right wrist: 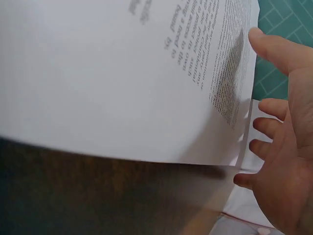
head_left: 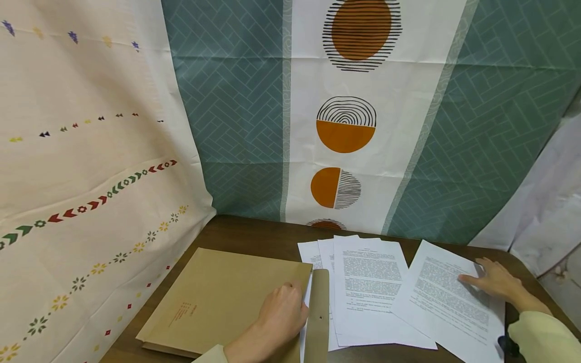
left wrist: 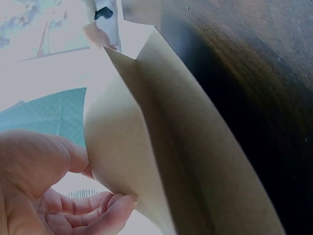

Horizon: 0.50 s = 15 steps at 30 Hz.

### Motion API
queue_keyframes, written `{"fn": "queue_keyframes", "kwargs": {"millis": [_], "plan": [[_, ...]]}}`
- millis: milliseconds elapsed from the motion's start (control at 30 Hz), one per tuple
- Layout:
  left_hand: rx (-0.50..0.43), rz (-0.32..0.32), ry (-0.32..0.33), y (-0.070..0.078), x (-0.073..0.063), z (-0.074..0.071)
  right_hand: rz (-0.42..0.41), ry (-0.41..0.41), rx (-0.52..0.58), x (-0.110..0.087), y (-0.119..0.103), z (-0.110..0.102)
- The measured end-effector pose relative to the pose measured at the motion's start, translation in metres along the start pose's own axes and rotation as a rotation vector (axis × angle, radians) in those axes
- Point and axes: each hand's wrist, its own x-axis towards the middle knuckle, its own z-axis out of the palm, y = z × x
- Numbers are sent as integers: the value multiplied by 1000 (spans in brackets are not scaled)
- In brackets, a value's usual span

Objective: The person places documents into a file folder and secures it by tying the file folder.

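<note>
A large brown envelope (head_left: 227,297) with small red print lies at the left of the table, its flap (head_left: 321,302) folded out to the right and a strip of white paper showing at the mouth. My left hand (head_left: 281,315) pinches the upper edge of that mouth; in the left wrist view, thumb and fingers (left wrist: 110,215) hold its lifted layer. Over at the right, my right hand (head_left: 497,282) reaches across the upper right edge of a printed sheet (head_left: 454,297), fingers spread. The right wrist view shows the thumb (right wrist: 269,46) at the sheet's edge, the other fingers just beyond it.
Several printed pages (head_left: 369,292) overlap between the envelope and the right-hand sheet. Behind the dark wooden table (head_left: 245,233) hangs a patterned curtain (head_left: 236,126). A white embroidered cloth (head_left: 91,166) hangs along the left side. A small black object (head_left: 509,347) lies by the right sleeve.
</note>
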Motion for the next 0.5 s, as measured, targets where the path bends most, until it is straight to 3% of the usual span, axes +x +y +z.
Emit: {"fn": "queue_keyframes", "kwargs": {"millis": [267, 500], "plan": [[1, 9, 9, 0, 0, 0, -15, -37, 7, -2, -2, 0], [4, 9, 11, -1, 0, 0, -37, -25, -54, -5, -4, -6]]}}
